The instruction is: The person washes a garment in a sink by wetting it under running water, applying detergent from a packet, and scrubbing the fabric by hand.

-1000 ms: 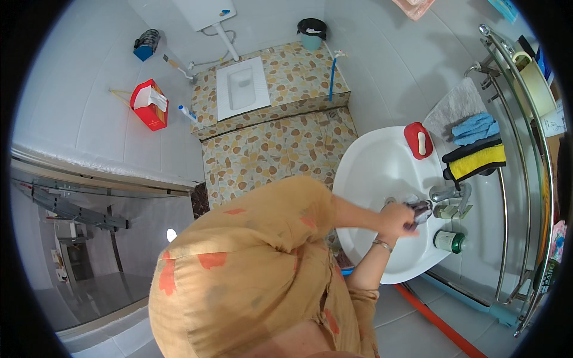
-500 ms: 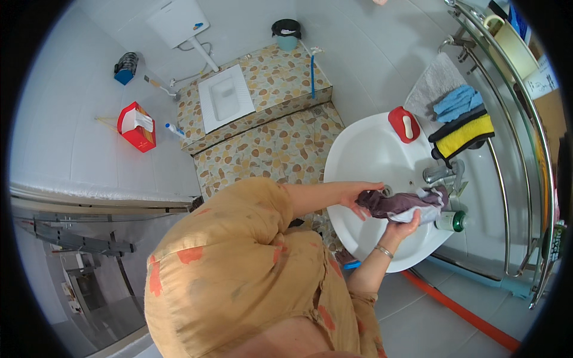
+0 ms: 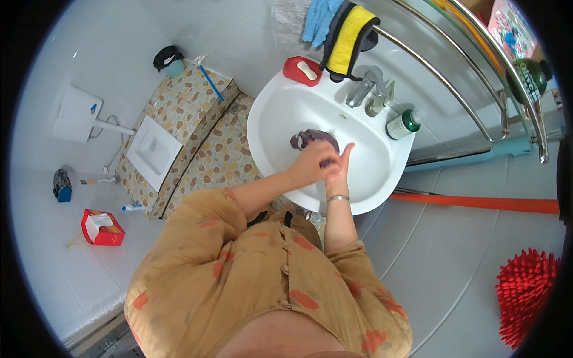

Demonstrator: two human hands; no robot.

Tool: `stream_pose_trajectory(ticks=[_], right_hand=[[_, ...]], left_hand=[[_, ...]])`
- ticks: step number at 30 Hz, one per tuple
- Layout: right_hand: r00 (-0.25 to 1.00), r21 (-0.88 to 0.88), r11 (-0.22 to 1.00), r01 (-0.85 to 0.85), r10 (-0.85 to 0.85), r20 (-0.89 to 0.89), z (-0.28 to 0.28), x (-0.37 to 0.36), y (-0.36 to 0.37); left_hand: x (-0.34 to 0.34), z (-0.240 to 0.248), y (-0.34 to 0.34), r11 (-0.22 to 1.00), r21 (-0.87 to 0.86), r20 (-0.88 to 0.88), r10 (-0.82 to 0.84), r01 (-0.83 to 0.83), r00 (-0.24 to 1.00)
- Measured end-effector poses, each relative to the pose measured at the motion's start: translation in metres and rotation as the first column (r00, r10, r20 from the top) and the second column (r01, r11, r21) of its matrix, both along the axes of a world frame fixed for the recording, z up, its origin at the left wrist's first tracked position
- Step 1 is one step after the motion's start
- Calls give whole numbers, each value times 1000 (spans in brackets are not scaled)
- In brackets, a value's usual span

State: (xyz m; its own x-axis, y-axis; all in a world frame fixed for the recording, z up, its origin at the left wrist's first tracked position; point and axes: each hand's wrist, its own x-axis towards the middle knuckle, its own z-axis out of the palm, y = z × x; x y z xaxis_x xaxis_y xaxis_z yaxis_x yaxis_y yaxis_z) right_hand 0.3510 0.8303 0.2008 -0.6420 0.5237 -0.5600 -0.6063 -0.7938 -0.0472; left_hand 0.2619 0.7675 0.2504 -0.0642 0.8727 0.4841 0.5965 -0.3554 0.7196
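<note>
Item: dark purple cloth (image 3: pixel 314 140) | hands: left hand (image 3: pixel 309 164), right hand (image 3: pixel 338 167) pressed together, clamped on it over white washbasin (image 3: pixel 268 122) | risk: green bottle (image 3: pixel 402 124) on rim may topple if elbowed

Both hands, left hand (image 3: pixel 310 164) and right hand (image 3: pixel 337 167), now apparently bunch the purple cloth (image 3: pixel 314 139) mid-basin.

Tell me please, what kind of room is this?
Most likely a small tiled bathroom. A round white ceramic washbasin with a metal tap is fixed to the wall, and a white squat toilet pan sits in a pebble-patterned raised step.
</note>
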Motion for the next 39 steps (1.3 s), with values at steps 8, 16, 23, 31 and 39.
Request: stream_pose_trajectory(ticks=[8, 16, 23, 31, 39], right_hand=[[915, 209, 959, 191, -251, 316, -11, -54, -3], [902, 288, 928, 237, -320, 288, -29, -34, 21], [945, 212, 921, 327, -317, -78, -15, 11, 31], [704, 121, 837, -533, 360, 612, -68, 79, 48], [780, 545, 799, -254, -164, 603, 65, 34, 136]], left_hand=[[-32, -60, 63, 800, -368, -39, 496, -474, 868], [-27, -70, 46, 915, -340, 407, 350, -216, 844], [-38, -54, 19, 642, -601, 799, 479, 475, 363], [-26, -63, 62, 853, -502, 864, 486, 144, 132], [-38, -84, 111, 796, -507, 858, 500, 330, 113]])
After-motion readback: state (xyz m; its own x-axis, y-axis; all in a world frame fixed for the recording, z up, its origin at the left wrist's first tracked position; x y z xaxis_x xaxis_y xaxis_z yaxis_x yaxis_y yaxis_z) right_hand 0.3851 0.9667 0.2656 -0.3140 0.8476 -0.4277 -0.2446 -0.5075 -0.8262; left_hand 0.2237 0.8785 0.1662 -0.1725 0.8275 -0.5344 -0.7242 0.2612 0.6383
